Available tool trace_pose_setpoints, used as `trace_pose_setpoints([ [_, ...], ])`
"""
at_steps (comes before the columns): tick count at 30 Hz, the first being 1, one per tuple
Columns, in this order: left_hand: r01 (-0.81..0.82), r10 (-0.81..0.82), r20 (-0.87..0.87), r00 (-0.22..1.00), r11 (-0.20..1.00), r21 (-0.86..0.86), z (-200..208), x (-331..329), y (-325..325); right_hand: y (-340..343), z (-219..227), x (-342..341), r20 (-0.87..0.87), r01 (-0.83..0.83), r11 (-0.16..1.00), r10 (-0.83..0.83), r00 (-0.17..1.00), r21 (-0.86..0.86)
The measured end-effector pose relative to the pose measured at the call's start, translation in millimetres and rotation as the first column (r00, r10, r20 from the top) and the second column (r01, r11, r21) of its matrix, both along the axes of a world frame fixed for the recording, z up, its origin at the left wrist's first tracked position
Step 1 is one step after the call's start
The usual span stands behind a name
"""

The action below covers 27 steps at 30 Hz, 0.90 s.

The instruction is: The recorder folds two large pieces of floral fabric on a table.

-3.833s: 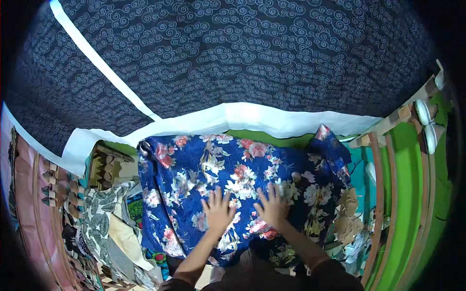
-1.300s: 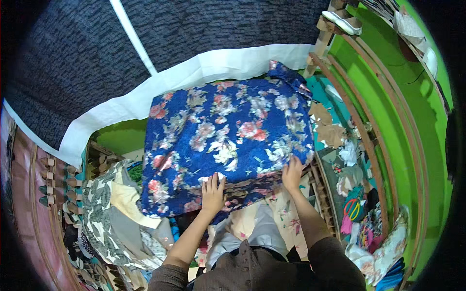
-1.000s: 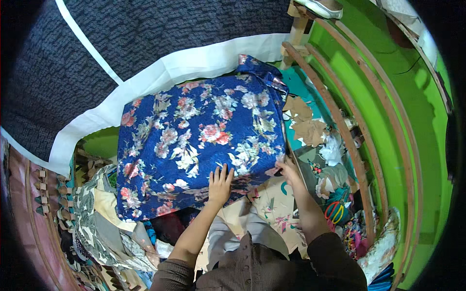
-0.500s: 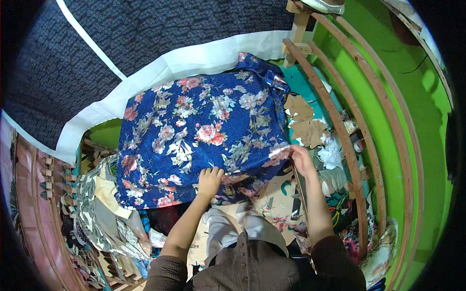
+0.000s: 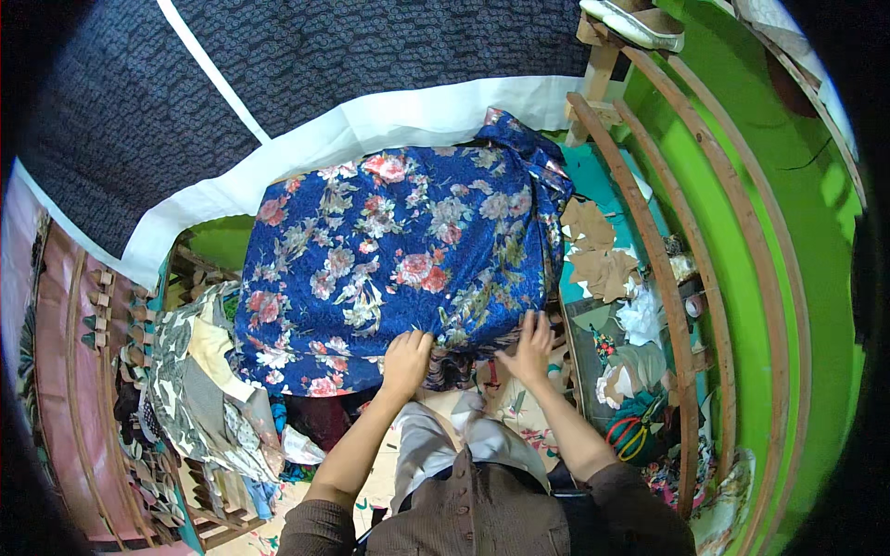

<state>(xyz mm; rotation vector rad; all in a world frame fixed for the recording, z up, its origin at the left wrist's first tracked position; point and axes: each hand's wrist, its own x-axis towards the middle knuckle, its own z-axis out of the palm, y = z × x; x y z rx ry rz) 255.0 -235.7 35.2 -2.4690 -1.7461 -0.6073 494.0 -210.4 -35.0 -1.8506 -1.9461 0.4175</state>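
A dark blue floral fabric [image 5: 371, 250], printed with pink and white blooms, lies spread over a flat surface in front of me. My left hand [image 5: 406, 364] is closed on its near edge, fingers together over the cloth. To its right, my right hand [image 5: 530, 352] rests at the near right edge with fingers stretched and thumb apart. Between my hands the edge hangs down in dark, bunched folds. At the far right corner the fabric is gathered in a loose heap.
Along the right run curved wooden rails [image 5: 669, 306] before a green wall [image 5: 797, 185]. Brown scraps [image 5: 598, 255] and yellow-and-red-handled scissors [image 5: 632, 438] lie beside them. Camouflage cloth [image 5: 181, 371] is heaped at left. A patterned dark curtain [image 5: 389, 56] hangs behind. White shoes [image 5: 640, 23] sit top right.
My right hand has moved left and down along the near edge, nearer my left hand. The fabric's right side is drawn in, and its near edge is bunched.
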Motion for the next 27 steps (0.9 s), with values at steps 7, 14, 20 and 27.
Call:
trace_pose_setpoints([
  [7, 0.083, -0.061, 0.109, 0.992, 0.975, -0.206, -2.1, 15.1, -11.9, 25.4, 2.1, -2.2, 0.033, -0.187, 0.961, 0.184, 0.982, 0.206],
  [14, 0.014, -0.048, -0.162, 0.986, 0.978, -0.209, -38.6, -54.7, -19.0, -7.1, 55.3, 23.4, -0.014, -0.343, 0.891, 0.363, 0.932, 0.297],
  [20, -0.347, 0.341, -0.106, 0.934, 0.936, -0.051, -85.4, -145.8, -45.0, -25.5, 82.5, 17.0, 0.112, -0.432, 0.833, 0.420, 0.901, 0.345],
  [27, -0.413, 0.467, 0.180, 0.866, 0.870, -0.270, -24.8, -186.5, -80.7, -53.4, 86.4, 14.2, 0.187, -0.346, 0.855, 0.294, 0.937, 0.386],
])
